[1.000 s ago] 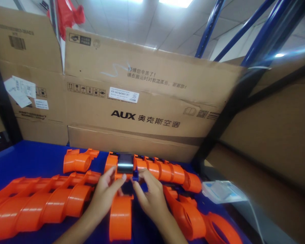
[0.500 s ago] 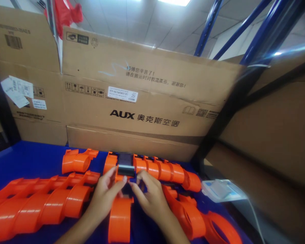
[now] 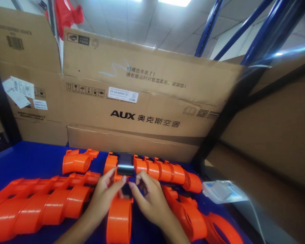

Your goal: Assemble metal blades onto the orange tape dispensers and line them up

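My left hand [image 3: 108, 186] grips an orange tape dispenser with a black roller [image 3: 125, 169] and a toothed metal blade along its top, thumb on the near face. At the dispenser's right side, my right hand [image 3: 149, 196] has curled fingers, with thumb and forefinger close together; what lies between them, if anything, is too small to make out. Below the hands hangs or lies an orange ring-shaped part [image 3: 119, 220], perhaps of the same dispenser; the join is hidden. Just behind the hands is a dark flat piece [image 3: 125, 158].
A nested row of orange dispenser bodies [image 3: 51, 206] lies left on the blue table [image 3: 38, 152]. Another row [image 3: 165, 171] stands at the back right. More orange parts [image 3: 193, 220] lie front right, near a clear plastic case [image 3: 223, 191] with a cable. A cardboard wall [image 3: 147, 139] closes the back.
The tape dispenser in my left hand has tipped slightly, so its blade and roller show at a different angle. Both hands stay nearly in place.
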Available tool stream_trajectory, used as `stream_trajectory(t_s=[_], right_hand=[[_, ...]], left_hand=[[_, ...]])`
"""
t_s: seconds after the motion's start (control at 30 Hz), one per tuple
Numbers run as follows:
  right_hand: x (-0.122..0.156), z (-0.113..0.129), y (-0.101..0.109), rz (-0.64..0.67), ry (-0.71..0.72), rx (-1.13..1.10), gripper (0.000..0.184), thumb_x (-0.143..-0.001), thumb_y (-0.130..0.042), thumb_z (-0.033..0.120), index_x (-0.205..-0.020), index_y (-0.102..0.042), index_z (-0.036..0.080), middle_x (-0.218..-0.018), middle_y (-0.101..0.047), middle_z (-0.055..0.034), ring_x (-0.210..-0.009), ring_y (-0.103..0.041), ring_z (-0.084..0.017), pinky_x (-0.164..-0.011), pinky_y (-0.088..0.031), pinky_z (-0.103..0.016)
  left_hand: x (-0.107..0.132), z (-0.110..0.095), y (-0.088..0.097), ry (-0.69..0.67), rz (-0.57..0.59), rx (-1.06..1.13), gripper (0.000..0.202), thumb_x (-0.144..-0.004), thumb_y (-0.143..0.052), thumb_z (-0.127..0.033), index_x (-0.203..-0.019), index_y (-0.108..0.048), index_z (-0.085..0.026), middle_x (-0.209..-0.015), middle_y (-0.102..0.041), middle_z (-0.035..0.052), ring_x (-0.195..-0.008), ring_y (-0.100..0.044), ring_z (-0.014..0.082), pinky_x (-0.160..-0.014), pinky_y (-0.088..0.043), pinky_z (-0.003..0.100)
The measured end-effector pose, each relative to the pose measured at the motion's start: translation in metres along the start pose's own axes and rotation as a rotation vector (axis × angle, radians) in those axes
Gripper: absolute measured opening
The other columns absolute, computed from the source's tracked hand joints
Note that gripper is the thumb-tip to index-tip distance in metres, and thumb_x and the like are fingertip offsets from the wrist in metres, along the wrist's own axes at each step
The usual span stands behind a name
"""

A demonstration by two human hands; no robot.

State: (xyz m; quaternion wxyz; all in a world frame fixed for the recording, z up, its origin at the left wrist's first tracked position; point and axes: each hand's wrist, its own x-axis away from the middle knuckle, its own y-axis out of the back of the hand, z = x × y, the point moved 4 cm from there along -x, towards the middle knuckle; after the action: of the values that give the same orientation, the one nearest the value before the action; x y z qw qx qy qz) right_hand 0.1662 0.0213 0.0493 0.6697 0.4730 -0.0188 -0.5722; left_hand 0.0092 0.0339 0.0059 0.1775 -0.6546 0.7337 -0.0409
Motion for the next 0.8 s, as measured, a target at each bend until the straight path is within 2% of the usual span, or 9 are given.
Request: stream_trajectory(t_s=[0.2,0.37,0.57,0.8], right_hand=[[-0.0002,-0.0046,-0.0041,-0.003,0.035,0.042,0.016,-0.1,-0.05,0.027,-0.084,-0.048,0.023,-0.08,-0.061,-0.0018,-0.073,-0.058,-0.017,-0.065,-0.042,-0.025],[-0.0013,-0.0063,-0.0049,0.011,0.055,0.039,0.013,-0.101,-0.049,0.026,-0.088,-0.048,0.023,-0.082,-0.061,-0.002,-0.074,-0.058,-0.018,-0.067,-0.041,-0.026],[0.0009,-0.0016,-0.0009,0.068,0.042,0.023,0.014,-0.102,-0.048,0.028,-0.089,-0.046,0.024,-0.085,-0.06,-0.0017,-0.075,-0.056,-0.017,-0.069,-0.04,-0.027],[-0.0018,-0.0025,0.0015,0.153,0.022,-0.023,0.019,-0.102,-0.048,0.028,-0.083,-0.044,0.023,-0.079,-0.058,0.0002,-0.07,-0.054,-0.016,-0.066,-0.038,-0.026]], left_hand=[[-0.0007,-0.0024,-0.0004,0.052,-0.007,0.024,0.031,-0.084,-0.073,-0.038,-0.106,-0.069,-0.017,-0.058,-0.063,-0.0029,-0.051,-0.056,0.0108,-0.053,-0.048,0.019],[-0.0008,-0.0045,-0.0001,0.076,-0.005,0.017,0.034,-0.083,-0.075,-0.039,-0.107,-0.07,-0.016,-0.058,-0.064,-0.0022,-0.049,-0.055,0.01,-0.05,-0.045,0.018],[-0.0032,-0.0046,0.004,0.031,0.019,-0.081,0.037,-0.083,-0.073,-0.039,-0.111,-0.07,-0.017,-0.067,-0.068,0.0003,-0.052,-0.057,0.0116,-0.056,-0.049,0.022],[-0.005,-0.0032,0.0077,-0.003,0.04,-0.137,0.036,-0.082,-0.074,-0.037,-0.112,-0.071,-0.018,-0.091,-0.075,0.0062,-0.052,-0.057,0.0107,-0.056,-0.05,0.024]])
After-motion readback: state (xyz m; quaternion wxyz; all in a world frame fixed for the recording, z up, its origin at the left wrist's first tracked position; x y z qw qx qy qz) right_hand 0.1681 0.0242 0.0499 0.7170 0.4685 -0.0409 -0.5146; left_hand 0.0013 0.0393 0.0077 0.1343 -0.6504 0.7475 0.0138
